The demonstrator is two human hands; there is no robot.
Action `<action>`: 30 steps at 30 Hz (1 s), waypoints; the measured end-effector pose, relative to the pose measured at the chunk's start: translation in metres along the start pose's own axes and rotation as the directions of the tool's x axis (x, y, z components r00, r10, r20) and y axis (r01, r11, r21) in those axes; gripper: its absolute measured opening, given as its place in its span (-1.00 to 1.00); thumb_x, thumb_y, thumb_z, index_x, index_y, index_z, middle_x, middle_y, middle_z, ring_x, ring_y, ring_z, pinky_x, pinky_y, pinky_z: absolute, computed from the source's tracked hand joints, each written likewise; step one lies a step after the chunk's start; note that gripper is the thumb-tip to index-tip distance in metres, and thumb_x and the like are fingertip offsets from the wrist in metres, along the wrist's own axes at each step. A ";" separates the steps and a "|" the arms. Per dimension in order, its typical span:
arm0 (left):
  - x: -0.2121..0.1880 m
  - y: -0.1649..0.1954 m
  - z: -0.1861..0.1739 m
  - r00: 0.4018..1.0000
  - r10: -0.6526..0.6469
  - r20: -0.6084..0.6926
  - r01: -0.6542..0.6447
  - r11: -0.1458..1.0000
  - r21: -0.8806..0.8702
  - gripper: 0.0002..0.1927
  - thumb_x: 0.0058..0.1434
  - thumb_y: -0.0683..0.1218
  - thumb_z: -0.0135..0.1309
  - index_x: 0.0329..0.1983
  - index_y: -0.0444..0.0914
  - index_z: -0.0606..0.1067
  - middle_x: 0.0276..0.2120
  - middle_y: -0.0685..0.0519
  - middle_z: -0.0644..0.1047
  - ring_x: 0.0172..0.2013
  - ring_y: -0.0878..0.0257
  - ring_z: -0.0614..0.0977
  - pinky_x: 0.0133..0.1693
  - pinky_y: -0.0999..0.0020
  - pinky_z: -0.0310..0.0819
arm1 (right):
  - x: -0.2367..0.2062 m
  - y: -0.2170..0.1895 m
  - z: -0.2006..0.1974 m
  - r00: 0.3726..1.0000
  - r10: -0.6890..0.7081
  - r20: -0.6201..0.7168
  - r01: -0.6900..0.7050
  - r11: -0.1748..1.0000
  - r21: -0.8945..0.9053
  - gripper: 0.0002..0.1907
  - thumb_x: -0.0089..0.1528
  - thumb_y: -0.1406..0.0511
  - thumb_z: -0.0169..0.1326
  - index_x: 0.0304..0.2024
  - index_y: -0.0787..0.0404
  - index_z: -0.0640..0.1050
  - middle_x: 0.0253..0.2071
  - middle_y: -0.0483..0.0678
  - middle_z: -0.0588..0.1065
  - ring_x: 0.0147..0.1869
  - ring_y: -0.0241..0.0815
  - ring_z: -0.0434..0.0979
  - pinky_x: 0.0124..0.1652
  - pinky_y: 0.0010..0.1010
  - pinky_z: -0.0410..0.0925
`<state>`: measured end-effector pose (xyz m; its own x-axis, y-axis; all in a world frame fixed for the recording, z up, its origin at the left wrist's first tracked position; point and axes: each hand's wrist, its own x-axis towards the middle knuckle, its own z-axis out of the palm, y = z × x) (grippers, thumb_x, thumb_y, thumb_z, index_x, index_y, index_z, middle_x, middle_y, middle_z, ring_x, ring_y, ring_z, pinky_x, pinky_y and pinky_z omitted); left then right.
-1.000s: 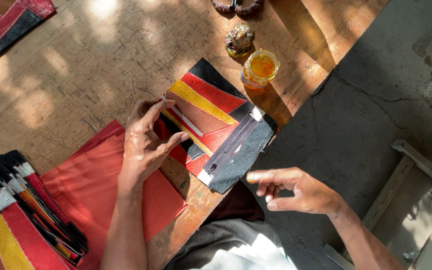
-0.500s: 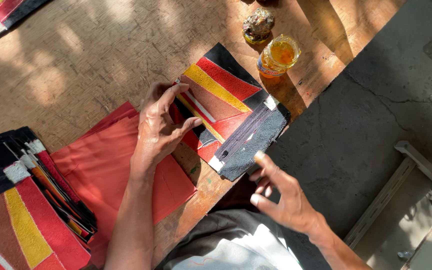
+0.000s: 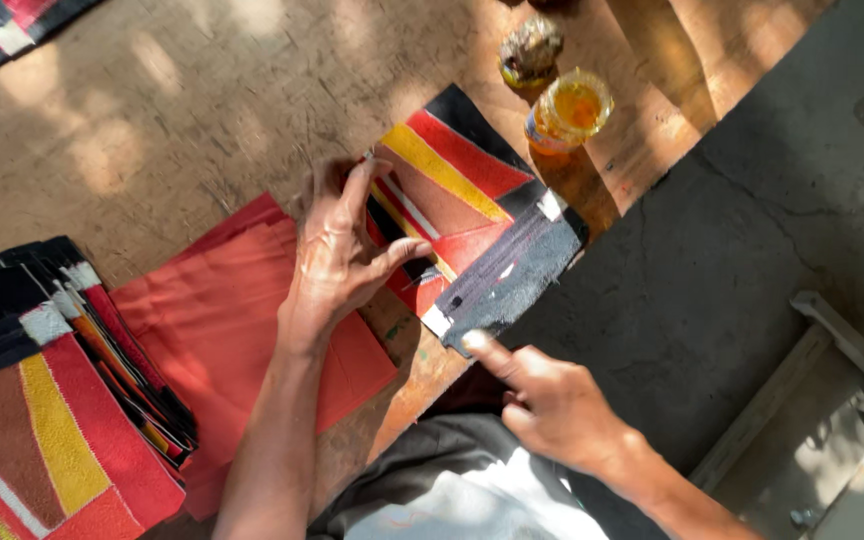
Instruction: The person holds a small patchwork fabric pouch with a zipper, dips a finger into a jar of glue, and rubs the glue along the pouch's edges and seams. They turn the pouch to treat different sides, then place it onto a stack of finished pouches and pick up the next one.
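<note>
Right hand [image 3: 552, 405] now nearer, forefinger touching patchwork piece [image 3: 472, 230], left hand [image 3: 342, 250] still pressing it, both open

- We see a small glass jar [image 3: 569, 113] of amber liquid near the wooden table's [image 3: 132, 130] edge.
- Just beside it sits a brownish lump [image 3: 531, 48].
- A stack of striped patchwork pieces [image 3: 47, 400] lies at far left.
- Flat red sheets [image 3: 222, 310] lie beside that stack.
- Grey concrete floor [image 3: 732, 260] lies below.

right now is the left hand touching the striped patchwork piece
Touching: the head view shows the left hand pressed flat on the striped patchwork piece, fingers overlapping its edge.
</note>
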<state>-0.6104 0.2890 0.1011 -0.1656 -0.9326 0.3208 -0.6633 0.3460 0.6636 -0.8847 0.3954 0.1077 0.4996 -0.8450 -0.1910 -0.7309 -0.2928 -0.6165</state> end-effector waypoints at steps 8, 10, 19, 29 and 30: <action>-0.001 -0.003 -0.001 1.000 0.009 0.012 -0.009 1.000 -0.010 -0.16 -0.05 0.18 0.47 0.18 -0.31 0.40 0.02 -0.18 0.42 0.05 -0.15 0.41 0.10 0.00 0.27 | 0.000 0.000 0.017 1.000 -0.001 0.031 0.007 0.981 -0.195 -0.06 -0.02 0.44 0.16 0.40 -0.23 0.29 -0.47 0.00 0.35 -0.56 -0.02 0.46 -0.49 -0.17 0.46; -0.001 -0.002 -0.002 1.000 -0.008 0.030 0.009 0.999 -0.048 -0.16 -0.02 0.19 0.45 0.21 -0.30 0.39 0.03 -0.18 0.42 0.06 -0.13 0.41 0.11 0.01 0.28 | 0.003 -0.003 0.015 0.999 -0.023 0.038 0.030 0.980 -0.197 -0.04 -0.03 0.44 0.17 0.41 -0.23 0.29 -0.47 -0.01 0.34 -0.57 -0.03 0.45 -0.50 -0.17 0.46; 0.004 0.004 -0.002 0.998 -0.044 0.038 0.045 0.999 -0.018 -0.19 -0.04 0.16 0.44 0.20 -0.27 0.42 0.02 -0.17 0.40 0.06 -0.14 0.39 0.11 -0.03 0.24 | 0.010 0.049 -0.042 0.973 0.092 -0.211 -0.045 0.975 0.218 -0.21 0.09 0.48 0.06 0.42 0.13 0.28 0.16 0.10 0.51 -0.16 -0.24 0.64 -0.31 -0.45 0.52; 0.012 0.011 -0.002 0.998 -0.049 0.032 0.051 0.997 -0.056 -0.20 -0.02 0.17 0.42 0.20 -0.28 0.41 0.06 -0.15 0.41 0.10 -0.12 0.39 0.16 0.01 0.23 | 0.024 0.077 -0.060 0.982 0.133 -0.133 -0.102 0.971 0.218 -0.13 0.06 0.47 0.06 0.42 -0.14 0.27 -0.32 -0.01 0.49 -0.49 -0.08 0.48 -0.47 -0.20 0.43; 0.012 0.010 -0.002 0.997 -0.061 0.048 0.064 0.996 -0.056 -0.20 -0.03 0.16 0.42 0.20 -0.28 0.42 0.06 -0.15 0.41 0.09 -0.12 0.39 0.16 0.00 0.23 | 0.023 0.077 -0.061 0.987 0.102 -0.128 -0.091 0.992 0.088 -0.10 0.05 0.47 0.07 0.44 -0.15 0.25 -0.36 -0.01 0.47 -0.48 -0.08 0.48 -0.44 -0.19 0.44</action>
<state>-0.6181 0.2817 0.1129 -0.1596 -0.9559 0.2466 -0.6306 0.2909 0.7195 -0.9575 0.3265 0.1025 0.3591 -0.9206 -0.1533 -0.7292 -0.1743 -0.6617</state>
